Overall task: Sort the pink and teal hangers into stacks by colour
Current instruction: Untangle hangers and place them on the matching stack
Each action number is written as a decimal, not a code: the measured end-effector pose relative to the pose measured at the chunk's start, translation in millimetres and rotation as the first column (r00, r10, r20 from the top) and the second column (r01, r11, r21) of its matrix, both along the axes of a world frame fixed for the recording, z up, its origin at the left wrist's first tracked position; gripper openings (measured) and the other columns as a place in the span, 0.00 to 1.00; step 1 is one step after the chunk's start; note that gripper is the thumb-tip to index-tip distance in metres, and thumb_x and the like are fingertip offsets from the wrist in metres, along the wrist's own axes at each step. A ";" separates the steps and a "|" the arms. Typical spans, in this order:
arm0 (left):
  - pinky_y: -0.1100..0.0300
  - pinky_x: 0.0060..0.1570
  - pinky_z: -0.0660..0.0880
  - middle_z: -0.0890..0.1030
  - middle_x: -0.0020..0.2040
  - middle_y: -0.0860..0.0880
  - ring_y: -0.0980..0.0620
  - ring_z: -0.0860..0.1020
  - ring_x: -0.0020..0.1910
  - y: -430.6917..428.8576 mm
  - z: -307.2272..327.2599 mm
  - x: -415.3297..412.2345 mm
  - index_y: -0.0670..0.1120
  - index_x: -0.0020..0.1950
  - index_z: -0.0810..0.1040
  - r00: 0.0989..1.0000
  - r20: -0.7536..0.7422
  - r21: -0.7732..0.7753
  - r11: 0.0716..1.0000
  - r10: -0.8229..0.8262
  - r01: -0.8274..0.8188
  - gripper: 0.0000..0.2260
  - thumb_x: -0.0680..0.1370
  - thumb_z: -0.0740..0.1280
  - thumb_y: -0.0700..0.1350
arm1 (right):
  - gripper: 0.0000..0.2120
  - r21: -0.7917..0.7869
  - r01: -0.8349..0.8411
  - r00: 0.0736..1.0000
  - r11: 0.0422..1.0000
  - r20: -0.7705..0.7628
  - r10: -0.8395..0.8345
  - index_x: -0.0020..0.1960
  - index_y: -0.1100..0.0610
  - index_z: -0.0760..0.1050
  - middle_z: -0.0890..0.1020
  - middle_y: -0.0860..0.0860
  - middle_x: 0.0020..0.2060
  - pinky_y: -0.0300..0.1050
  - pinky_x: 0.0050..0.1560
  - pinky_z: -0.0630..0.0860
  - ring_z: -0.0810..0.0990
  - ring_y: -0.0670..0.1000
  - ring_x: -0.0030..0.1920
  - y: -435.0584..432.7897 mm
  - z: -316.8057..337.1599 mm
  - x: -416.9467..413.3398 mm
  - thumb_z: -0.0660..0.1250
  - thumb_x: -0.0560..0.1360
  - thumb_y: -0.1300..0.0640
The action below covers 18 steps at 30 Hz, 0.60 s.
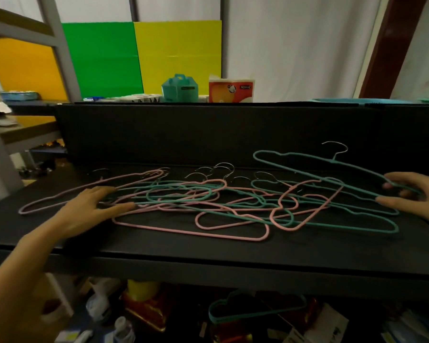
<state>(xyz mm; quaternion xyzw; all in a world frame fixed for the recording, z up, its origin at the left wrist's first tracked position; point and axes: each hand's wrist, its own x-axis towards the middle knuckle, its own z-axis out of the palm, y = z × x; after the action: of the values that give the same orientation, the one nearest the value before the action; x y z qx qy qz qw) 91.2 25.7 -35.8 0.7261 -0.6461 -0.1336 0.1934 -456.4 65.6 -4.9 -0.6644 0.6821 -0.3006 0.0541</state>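
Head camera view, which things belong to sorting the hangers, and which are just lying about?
Job: pink hangers and teal hangers tangled on the black shelf; raised teal hanger gripped by the right hand; left hand resting on the pile.
Lying about: teal box, orange-and-white pack, green board, yellow board, clutter below the shelf.

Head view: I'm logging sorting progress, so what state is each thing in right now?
Hanger pile, pink and teal tangled together, unsorted, flat on the black table.
Top teal hanger, gripped at its right end.
Left hand, fingers straight, pressing on the pile.
Right hand, fingers curled round the top teal hanger.
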 end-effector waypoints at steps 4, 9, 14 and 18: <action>0.46 0.70 0.59 0.62 0.73 0.46 0.45 0.60 0.71 -1.0 -2.2 11.2 0.49 0.72 0.63 0.998 0.056 -0.063 0.997 -0.031 0.034 0.40 0.64 0.67 0.66 | 0.67 0.049 -0.030 0.999 0.998 -0.012 0.031 0.67 0.52 0.69 0.75 0.48 0.52 0.52 0.56 0.72 0.72 0.50 0.53 -9.8 -2.3 37.3 0.55 0.37 0.15; 0.47 0.71 0.56 0.57 0.75 0.47 0.46 0.57 0.73 -11.7 1.2 18.8 0.52 0.73 0.59 0.989 -0.131 0.046 0.996 -0.075 0.081 0.40 0.66 0.71 0.62 | 0.48 0.125 -0.063 0.997 0.990 0.058 0.056 0.68 0.54 0.67 0.73 0.47 0.56 0.48 0.55 0.69 0.72 0.51 0.56 -11.2 -2.8 83.2 0.66 0.53 0.33; 0.49 0.67 0.61 0.66 0.70 0.46 0.45 0.65 0.69 -12.8 -2.0 44.7 0.48 0.71 0.65 0.983 -0.178 -0.041 0.998 -0.044 0.037 0.35 0.69 0.65 0.64 | 0.46 0.115 -0.080 0.994 0.990 0.088 0.070 0.71 0.54 0.64 0.74 0.52 0.64 0.52 0.65 0.66 0.71 0.53 0.65 -10.4 -12.9 103.7 0.69 0.58 0.37; 0.43 0.68 0.62 0.65 0.72 0.40 0.40 0.65 0.69 -23.6 -11.5 76.0 0.43 0.71 0.63 0.979 0.079 -0.074 0.980 0.189 -0.184 0.34 0.72 0.62 0.62 | 0.36 0.134 -0.076 0.995 0.988 0.069 0.067 0.72 0.56 0.63 0.71 0.54 0.67 0.52 0.64 0.67 0.71 0.55 0.65 -14.4 -18.3 113.8 0.72 0.68 0.50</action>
<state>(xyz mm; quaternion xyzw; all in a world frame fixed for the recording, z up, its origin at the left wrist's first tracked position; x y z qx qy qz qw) 167.3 2.1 -47.3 0.7818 -0.5869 -0.0622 0.2012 -342.6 51.2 -23.2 -0.6730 0.6749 -0.2723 0.1322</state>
